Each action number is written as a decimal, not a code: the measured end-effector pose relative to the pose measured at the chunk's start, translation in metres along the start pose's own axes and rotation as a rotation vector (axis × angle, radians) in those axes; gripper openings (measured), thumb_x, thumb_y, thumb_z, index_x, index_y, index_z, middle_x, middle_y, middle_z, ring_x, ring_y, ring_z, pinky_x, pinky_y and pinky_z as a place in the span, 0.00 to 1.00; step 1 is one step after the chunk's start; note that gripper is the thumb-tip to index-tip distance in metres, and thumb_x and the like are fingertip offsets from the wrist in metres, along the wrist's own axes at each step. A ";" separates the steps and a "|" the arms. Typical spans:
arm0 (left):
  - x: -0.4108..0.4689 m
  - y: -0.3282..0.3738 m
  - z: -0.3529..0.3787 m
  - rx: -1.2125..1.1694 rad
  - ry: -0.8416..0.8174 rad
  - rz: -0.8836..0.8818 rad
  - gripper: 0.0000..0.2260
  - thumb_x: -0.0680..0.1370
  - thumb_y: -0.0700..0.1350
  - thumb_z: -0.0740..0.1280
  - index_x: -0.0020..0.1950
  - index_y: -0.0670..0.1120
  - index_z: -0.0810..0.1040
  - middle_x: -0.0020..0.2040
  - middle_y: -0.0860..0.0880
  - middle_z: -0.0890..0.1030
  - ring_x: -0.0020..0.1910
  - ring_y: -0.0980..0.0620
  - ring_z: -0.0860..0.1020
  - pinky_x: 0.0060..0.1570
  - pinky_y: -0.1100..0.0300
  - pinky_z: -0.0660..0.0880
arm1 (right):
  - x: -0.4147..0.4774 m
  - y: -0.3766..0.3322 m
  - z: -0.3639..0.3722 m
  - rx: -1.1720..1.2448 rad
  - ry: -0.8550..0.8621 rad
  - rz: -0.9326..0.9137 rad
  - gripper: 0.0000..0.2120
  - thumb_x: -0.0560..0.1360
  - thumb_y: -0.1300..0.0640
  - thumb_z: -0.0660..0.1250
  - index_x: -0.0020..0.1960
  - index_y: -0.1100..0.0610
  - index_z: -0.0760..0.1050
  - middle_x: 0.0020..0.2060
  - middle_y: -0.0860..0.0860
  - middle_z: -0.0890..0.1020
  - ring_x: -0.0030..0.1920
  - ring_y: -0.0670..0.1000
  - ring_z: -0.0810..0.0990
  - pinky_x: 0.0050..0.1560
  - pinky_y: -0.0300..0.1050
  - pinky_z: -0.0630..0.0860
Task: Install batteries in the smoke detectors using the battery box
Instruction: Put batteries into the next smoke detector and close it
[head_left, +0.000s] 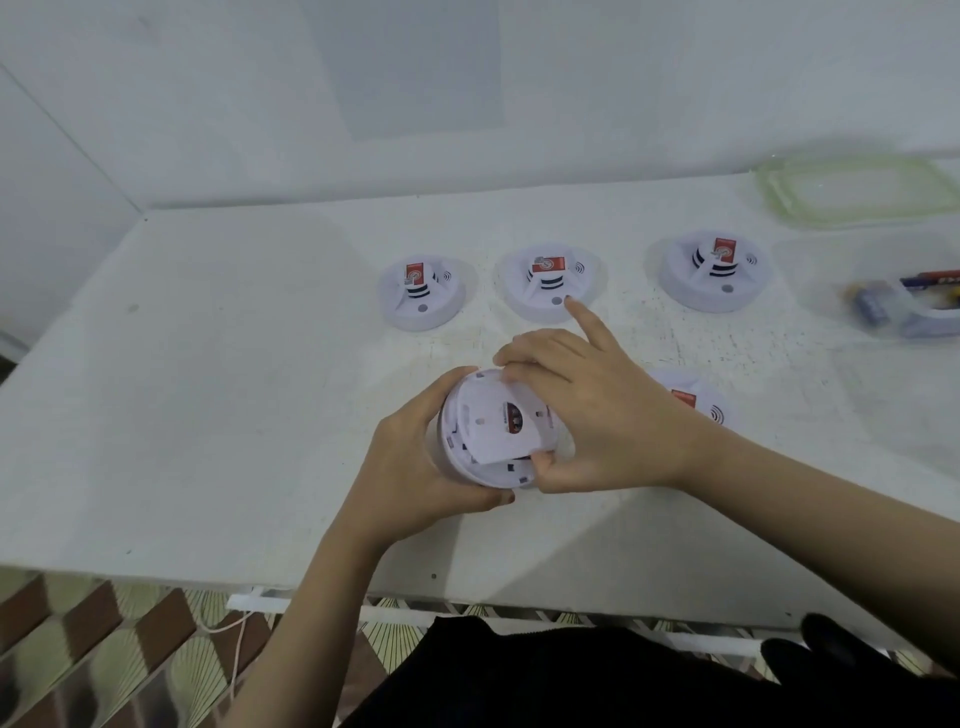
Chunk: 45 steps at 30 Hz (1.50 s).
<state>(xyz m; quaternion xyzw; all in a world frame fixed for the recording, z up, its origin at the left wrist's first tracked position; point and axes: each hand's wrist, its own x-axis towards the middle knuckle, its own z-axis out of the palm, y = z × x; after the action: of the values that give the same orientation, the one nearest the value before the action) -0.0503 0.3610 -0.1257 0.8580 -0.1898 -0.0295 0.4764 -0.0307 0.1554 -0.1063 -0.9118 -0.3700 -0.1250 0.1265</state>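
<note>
My left hand (415, 467) grips a white round smoke detector (483, 441) held back side up above the table, near its front middle. My right hand (597, 415) pinches the white back cover (498, 431) lying over the detector, thumb at its lower edge, index finger pointing away. A battery shows through a gap under the cover. Three more detectors stand face up in a row behind: left (423, 293), middle (550, 280), right (714, 270). Another detector (696, 400) is partly hidden behind my right wrist. The clear battery box (898, 306) with batteries sits at the right edge.
A clear lid with a green rim (857, 189) lies at the back right of the white table (208, 389). A white wall runs behind the table. Patterned floor and a thin cable show below the front edge.
</note>
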 end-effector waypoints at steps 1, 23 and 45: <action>-0.001 0.000 -0.002 0.004 0.013 0.004 0.37 0.57 0.56 0.77 0.64 0.60 0.70 0.58 0.63 0.78 0.56 0.64 0.77 0.51 0.73 0.72 | 0.000 0.000 0.000 0.028 0.030 0.009 0.28 0.61 0.47 0.70 0.57 0.59 0.76 0.58 0.53 0.77 0.59 0.52 0.75 0.71 0.64 0.54; 0.002 -0.002 -0.013 -0.159 0.303 -0.031 0.40 0.56 0.53 0.79 0.67 0.54 0.72 0.61 0.61 0.78 0.62 0.61 0.76 0.53 0.72 0.73 | -0.008 0.010 -0.010 0.649 -0.072 0.466 0.21 0.76 0.50 0.64 0.68 0.47 0.66 0.67 0.47 0.71 0.64 0.45 0.72 0.69 0.43 0.64; 0.078 0.085 0.102 -0.182 0.010 0.235 0.39 0.61 0.45 0.77 0.67 0.56 0.63 0.61 0.60 0.74 0.61 0.51 0.76 0.56 0.58 0.76 | -0.100 0.048 -0.085 0.682 0.217 0.662 0.17 0.75 0.63 0.66 0.59 0.49 0.67 0.49 0.48 0.83 0.32 0.47 0.82 0.32 0.39 0.78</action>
<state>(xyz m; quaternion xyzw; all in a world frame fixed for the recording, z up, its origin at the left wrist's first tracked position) -0.0267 0.2110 -0.1002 0.7832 -0.2834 0.0136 0.5533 -0.0779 0.0305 -0.0657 -0.8688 -0.0646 -0.0443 0.4889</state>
